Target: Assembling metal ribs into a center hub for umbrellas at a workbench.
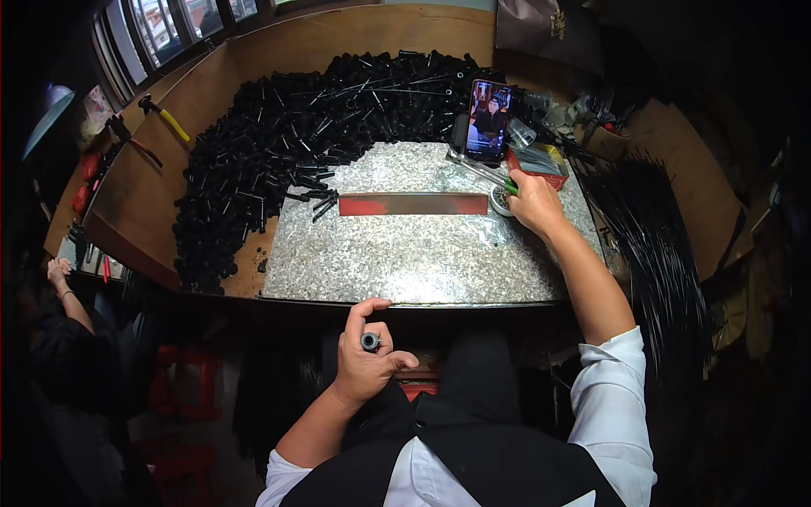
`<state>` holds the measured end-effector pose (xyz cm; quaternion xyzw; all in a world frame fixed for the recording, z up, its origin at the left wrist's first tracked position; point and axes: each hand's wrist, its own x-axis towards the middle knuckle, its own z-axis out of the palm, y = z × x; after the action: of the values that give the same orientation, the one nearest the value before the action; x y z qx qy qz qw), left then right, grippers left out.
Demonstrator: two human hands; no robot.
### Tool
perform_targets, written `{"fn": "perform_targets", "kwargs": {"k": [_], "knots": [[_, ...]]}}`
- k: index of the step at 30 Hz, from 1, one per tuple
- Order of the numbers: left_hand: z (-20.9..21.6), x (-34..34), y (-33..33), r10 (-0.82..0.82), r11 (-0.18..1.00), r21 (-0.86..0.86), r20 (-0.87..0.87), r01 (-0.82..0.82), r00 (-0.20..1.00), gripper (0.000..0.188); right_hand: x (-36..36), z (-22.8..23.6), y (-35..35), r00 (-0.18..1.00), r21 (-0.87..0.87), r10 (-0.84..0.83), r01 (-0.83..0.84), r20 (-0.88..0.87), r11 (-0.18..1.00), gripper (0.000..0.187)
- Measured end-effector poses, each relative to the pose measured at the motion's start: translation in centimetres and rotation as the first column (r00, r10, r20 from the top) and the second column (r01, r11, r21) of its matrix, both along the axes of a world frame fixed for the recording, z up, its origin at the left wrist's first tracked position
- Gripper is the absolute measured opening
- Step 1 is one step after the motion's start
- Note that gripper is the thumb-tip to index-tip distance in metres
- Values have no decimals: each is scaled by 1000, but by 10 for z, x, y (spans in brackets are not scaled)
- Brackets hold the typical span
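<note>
My left hand [361, 359] is below the table's front edge, its fingers curled round a short black tube [369, 341] whose round end faces up. The index finger and thumb of that hand stick out. Over the right side of the stone-patterned board, my right hand [537, 203] grips a green-handled tool [511, 185] with long thin metal shanks pointing up and left; its exact kind is hard to make out. Just under this hand sits a small round white dish [500, 203], partly covered by it. A long bar [414, 204], red and dark metal, lies across the board left of the dish.
Black tubular parts [279, 127] are heaped along the back and left. A phone [487, 118] stands upright behind the board [405, 262], near a red box [549, 169]. Long black strands [655, 237] hang at right. Another person's hand [58, 269] shows far left.
</note>
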<state>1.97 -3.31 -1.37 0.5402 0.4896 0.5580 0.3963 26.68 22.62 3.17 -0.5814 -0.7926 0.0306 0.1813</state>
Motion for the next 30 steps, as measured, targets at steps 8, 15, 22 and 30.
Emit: {"fn": "perform_targets", "kwargs": {"k": [8, 15, 22, 30], "knots": [[5, 6, 6, 26, 999, 37, -91, -22, 996, 85, -44, 5, -100, 526, -297, 53, -557, -849, 776, 10], [16, 7, 6, -11, 989, 144, -157, 34, 987, 81, -74, -14, -167, 312, -253, -8, -753, -950, 607, 9], [12, 8, 4, -10, 984, 177, -154, 37, 988, 80, -85, -22, -175, 337, -254, 9, -726, -941, 639, 9], [4, 2, 5, -1, 981, 193, -150, 31, 989, 73, -94, -26, -176, 410, -95, 232, -638, -882, 765, 8]]}}
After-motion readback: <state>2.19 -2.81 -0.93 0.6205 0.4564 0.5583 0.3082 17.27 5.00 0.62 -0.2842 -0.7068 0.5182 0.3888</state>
